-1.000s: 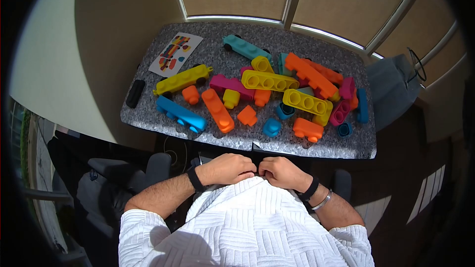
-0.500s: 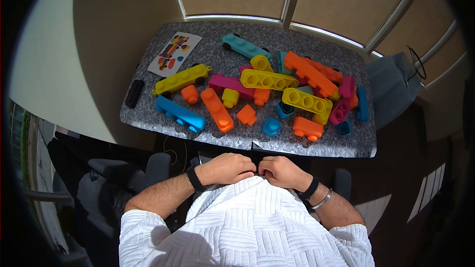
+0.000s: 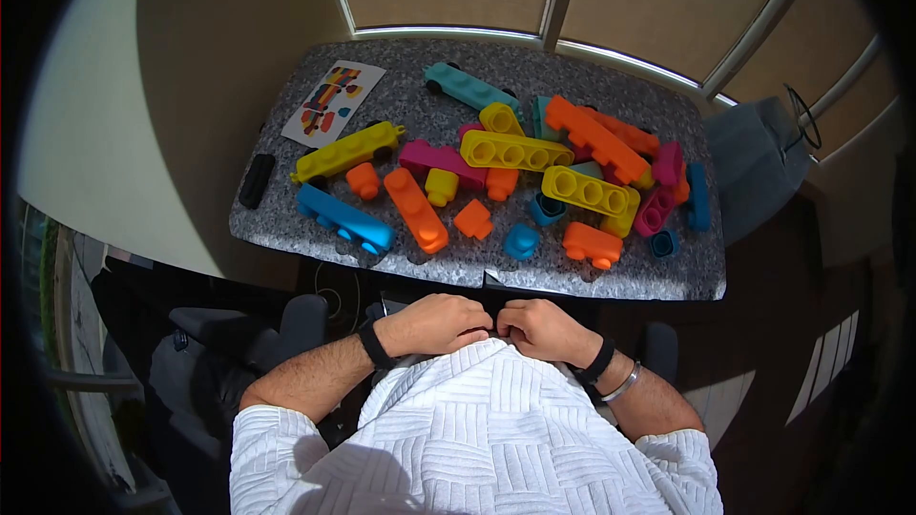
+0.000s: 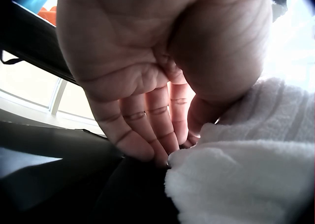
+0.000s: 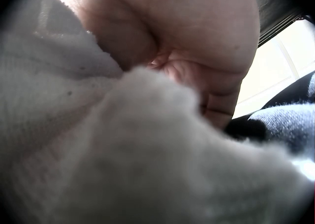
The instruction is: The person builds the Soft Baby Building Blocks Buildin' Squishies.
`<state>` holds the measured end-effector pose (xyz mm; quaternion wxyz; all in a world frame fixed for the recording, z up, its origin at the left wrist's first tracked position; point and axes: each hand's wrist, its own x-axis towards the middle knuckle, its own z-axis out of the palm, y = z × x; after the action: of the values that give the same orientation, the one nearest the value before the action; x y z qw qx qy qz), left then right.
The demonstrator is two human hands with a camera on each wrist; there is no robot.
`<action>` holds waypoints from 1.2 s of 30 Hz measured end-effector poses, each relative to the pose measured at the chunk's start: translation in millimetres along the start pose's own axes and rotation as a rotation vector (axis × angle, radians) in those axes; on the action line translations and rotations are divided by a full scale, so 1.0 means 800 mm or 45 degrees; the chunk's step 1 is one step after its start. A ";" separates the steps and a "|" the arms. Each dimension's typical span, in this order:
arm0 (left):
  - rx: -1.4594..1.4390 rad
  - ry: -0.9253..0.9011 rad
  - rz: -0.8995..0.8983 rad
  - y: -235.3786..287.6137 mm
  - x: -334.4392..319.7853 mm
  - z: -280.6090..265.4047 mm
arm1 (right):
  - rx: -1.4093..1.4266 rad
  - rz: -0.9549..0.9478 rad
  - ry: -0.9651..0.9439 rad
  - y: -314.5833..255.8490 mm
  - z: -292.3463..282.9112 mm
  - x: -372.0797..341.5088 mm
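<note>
No toy blocks (image 3: 417, 212) on the table (image 3: 401, 100) had moved, so all lay untouched, w/ L hand (image 3: 434, 324) by shirt (image 3: 448, 429), fingers loosely bent & close together, R hand (image 3: 546, 332) curled, tips hidden, couldn't tell if pinching

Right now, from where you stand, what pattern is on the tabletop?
The tabletop is mottled in greys, like granite; it shows best in the head view.
</note>
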<state>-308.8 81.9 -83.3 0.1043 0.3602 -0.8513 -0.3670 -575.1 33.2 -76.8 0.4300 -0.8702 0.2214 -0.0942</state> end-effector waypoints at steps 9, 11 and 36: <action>-0.012 0.049 0.026 -0.002 0.000 0.004 | -0.005 -0.007 0.002 0.001 0.000 0.000; -0.010 0.029 0.001 0.000 0.000 0.002 | -0.009 -0.007 -0.001 0.000 0.000 0.000; -0.004 0.021 -0.002 -0.002 -0.001 0.003 | -0.008 0.003 -0.001 0.000 0.002 0.000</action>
<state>-308.7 83.1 -86.2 0.1117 0.3638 -0.8494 -0.3656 -574.3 33.8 -77.8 0.4274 -0.8714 0.2226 -0.0924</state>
